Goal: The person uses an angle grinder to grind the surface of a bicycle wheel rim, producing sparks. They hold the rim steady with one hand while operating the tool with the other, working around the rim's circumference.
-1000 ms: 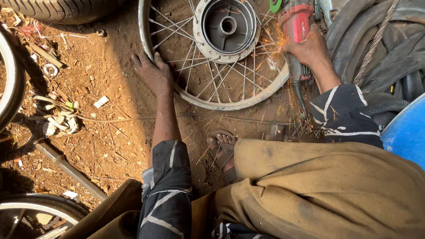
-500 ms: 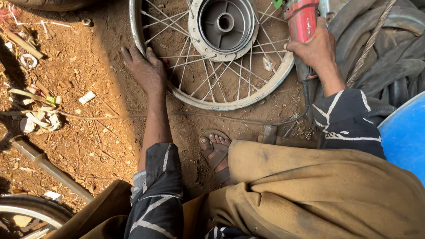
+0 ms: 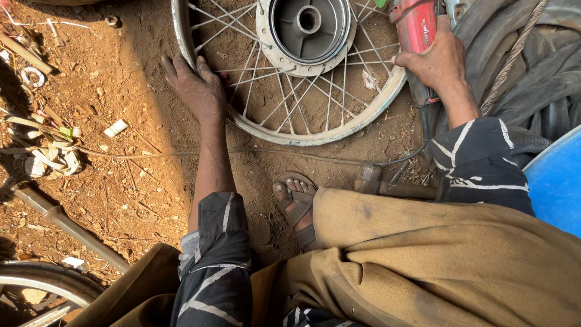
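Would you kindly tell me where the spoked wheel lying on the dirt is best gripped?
Grip the spoked wheel by its metal rim, coming from the near, open side. It lies flat, so fingers can curl over the rim's edge between spokes, as the left hand does.

- Spoked wheel [image 3: 290, 130] lies flat on the dirt ground [image 3: 121, 169], hub [image 3: 308, 27] in its middle.
- Left hand [image 3: 196, 91] rests on the wheel's left rim.
- Right hand [image 3: 439, 60] wraps the angle grinder [image 3: 414, 27] at the wheel's right edge.
- Tyres [image 3: 532, 79] piled right of the grinder.
- Sandalled foot [image 3: 296, 203] just below the wheel, between the arms.
- Pipe [image 3: 66, 224] and scraps [image 3: 48, 157] lie left.
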